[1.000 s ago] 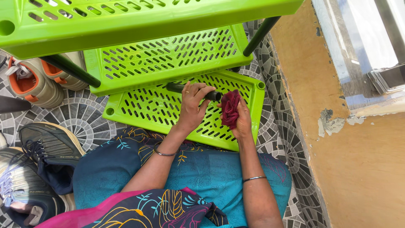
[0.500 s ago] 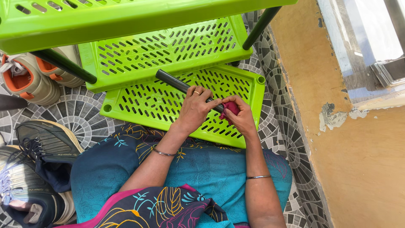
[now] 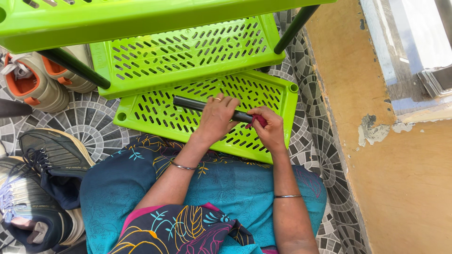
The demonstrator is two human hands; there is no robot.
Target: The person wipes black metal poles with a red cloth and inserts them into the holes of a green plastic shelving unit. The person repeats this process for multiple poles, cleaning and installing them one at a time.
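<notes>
My left hand (image 3: 217, 115) grips a dark grey tube (image 3: 188, 103) that lies slanted over the lowest green perforated shelf tray (image 3: 155, 113). My right hand (image 3: 268, 129) is closed around a dark red cloth (image 3: 258, 121), pressed against the tube's right end. Most of the cloth is hidden in my fist. Both forearms wear thin bangles. My lap in blue patterned fabric (image 3: 235, 188) is just below the tray.
Two more green shelf trays (image 3: 188, 51) are stacked above on dark posts (image 3: 294, 28). Shoes (image 3: 37, 84) and dark sneakers (image 3: 42, 155) sit at the left on the patterned tile floor. An orange wall (image 3: 405, 188) runs along the right.
The red cloth was spread out under my right hand; now it is bunched in my fist against the tube. My left hand has shifted its hold on the tube, which slid left.
</notes>
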